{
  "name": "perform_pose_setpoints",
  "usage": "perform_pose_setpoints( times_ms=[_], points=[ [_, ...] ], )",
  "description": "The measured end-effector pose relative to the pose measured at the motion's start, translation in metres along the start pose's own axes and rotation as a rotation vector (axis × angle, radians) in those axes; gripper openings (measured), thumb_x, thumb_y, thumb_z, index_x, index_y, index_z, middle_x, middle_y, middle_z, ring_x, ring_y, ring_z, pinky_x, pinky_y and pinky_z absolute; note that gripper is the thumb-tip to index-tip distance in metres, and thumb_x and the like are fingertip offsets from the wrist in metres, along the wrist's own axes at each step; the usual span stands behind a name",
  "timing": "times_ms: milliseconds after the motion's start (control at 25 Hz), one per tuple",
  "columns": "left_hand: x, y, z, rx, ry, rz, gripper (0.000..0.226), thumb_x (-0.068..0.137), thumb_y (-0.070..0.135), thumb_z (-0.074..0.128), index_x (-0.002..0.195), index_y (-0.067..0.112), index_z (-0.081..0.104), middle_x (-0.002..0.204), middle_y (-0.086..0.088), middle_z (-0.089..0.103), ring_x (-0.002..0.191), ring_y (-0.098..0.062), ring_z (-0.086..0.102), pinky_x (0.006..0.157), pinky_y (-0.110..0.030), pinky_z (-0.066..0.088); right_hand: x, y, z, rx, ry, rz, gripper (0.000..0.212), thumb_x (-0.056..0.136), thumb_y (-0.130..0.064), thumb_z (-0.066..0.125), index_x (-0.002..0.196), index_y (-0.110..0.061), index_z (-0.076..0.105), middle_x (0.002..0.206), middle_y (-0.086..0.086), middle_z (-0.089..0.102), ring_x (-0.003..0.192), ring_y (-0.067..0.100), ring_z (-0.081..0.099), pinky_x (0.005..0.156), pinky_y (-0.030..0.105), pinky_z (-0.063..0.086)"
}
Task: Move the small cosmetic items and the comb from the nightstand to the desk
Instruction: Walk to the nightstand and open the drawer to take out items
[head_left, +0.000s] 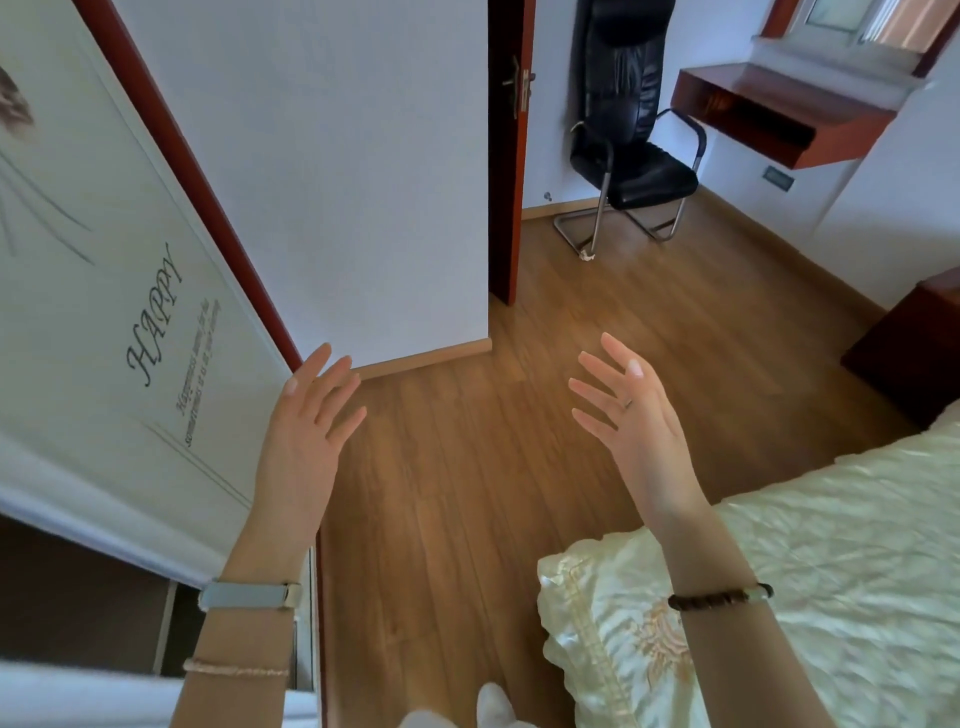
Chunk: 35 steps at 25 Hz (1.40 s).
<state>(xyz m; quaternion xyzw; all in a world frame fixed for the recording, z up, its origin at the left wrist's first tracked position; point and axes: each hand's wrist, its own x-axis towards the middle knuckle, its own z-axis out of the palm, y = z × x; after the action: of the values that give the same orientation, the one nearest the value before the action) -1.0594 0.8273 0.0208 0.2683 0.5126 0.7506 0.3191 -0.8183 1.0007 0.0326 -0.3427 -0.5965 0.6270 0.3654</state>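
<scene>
Both hands are raised in front of me over the wooden floor, palms facing each other. My left hand (306, 421) holds nothing, fingers spread; a pale watch band is on that wrist. My right hand (631, 415) is also empty with fingers apart; it wears a ring and a dark bead bracelet. A dark red nightstand (909, 348) shows partly at the right edge. A red wall-mounted desk (779, 111) hangs at the far right under a window. No cosmetic items or comb are visible.
A black office chair (631, 130) stands by the far wall beside an open dark red door (506, 171). A bed with a cream quilt (805, 571) fills the lower right. A wardrobe door with "HAPPY" lettering (130, 312) lines the left side.
</scene>
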Motion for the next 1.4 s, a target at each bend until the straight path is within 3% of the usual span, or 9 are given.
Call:
perform_pose_setpoints(
  times_ms=[80, 320, 640, 840, 1040, 1240, 1400],
  points=[
    [0.026, -0.001, 0.000, -0.005, 0.024, -0.011, 0.048, 0.105, 0.038, 0.021, 0.146, 0.022, 0.040, 0.145, -0.001, 0.051, 0.135, -0.018, 0.048, 0.116, -0.048, 0.031, 0.022, 0.001, 0.003, -0.009, 0.010, -0.003, 0.053, 0.095, -0.061, 0.035, 0.141, -0.039, 0.046, 0.139, -0.010, 0.058, 0.124, 0.009, 0.060, 0.109, 0.046, 0.046],
    [0.107, -0.009, 0.004, -0.049, 0.004, -0.090, 0.050, 0.106, 0.038, 0.017, 0.148, 0.022, 0.037, 0.144, 0.002, 0.052, 0.136, -0.017, 0.047, 0.116, -0.046, 0.030, 0.082, 0.008, 0.013, 0.004, 0.070, 0.012, 0.050, 0.095, -0.056, 0.034, 0.139, -0.039, 0.048, 0.140, -0.008, 0.058, 0.124, 0.012, 0.060, 0.109, 0.047, 0.046],
    [0.258, -0.020, 0.001, -0.015, -0.193, -0.088, 0.055, 0.099, 0.052, 0.033, 0.145, 0.025, 0.042, 0.146, -0.001, 0.051, 0.135, -0.018, 0.049, 0.115, -0.046, 0.032, 0.183, 0.008, 0.044, 0.017, 0.228, -0.011, 0.049, 0.095, -0.060, 0.037, 0.138, -0.038, 0.048, 0.137, -0.011, 0.059, 0.122, 0.012, 0.062, 0.109, 0.047, 0.046],
    [0.347, -0.019, 0.001, 0.021, -0.303, -0.135, 0.053, 0.102, 0.045, 0.022, 0.147, 0.024, 0.040, 0.146, 0.000, 0.051, 0.135, -0.017, 0.048, 0.116, -0.048, 0.031, 0.240, 0.000, 0.069, 0.038, 0.331, -0.024, 0.062, 0.079, -0.074, 0.045, 0.132, -0.043, 0.049, 0.138, -0.010, 0.058, 0.123, 0.014, 0.061, 0.108, 0.044, 0.047],
    [0.411, -0.032, 0.009, 0.030, -0.421, -0.196, 0.053, 0.101, 0.048, 0.023, 0.146, 0.026, 0.041, 0.146, 0.003, 0.051, 0.135, -0.016, 0.048, 0.116, -0.047, 0.030, 0.277, 0.008, 0.079, 0.054, 0.443, 0.007, 0.048, 0.090, -0.059, 0.037, 0.133, -0.042, 0.048, 0.139, -0.010, 0.058, 0.122, 0.014, 0.061, 0.110, 0.046, 0.045],
    [0.458, -0.054, 0.043, 0.021, -0.551, -0.271, 0.074, 0.084, 0.068, 0.049, 0.146, 0.028, 0.041, 0.146, 0.003, 0.051, 0.136, -0.016, 0.048, 0.112, -0.044, 0.034, 0.298, 0.017, 0.062, 0.041, 0.567, 0.031, 0.048, 0.091, -0.061, 0.037, 0.134, -0.043, 0.048, 0.140, -0.010, 0.057, 0.124, 0.013, 0.061, 0.111, 0.049, 0.044],
    [0.496, -0.082, 0.082, 0.020, -0.607, -0.302, 0.054, 0.099, 0.052, 0.028, 0.146, 0.027, 0.041, 0.144, 0.004, 0.053, 0.134, -0.014, 0.049, 0.115, -0.047, 0.031, 0.320, 0.020, 0.031, 0.054, 0.685, 0.036, 0.050, 0.090, -0.061, 0.036, 0.135, -0.043, 0.048, 0.140, -0.009, 0.057, 0.123, 0.014, 0.061, 0.110, 0.050, 0.044]
  ],
)
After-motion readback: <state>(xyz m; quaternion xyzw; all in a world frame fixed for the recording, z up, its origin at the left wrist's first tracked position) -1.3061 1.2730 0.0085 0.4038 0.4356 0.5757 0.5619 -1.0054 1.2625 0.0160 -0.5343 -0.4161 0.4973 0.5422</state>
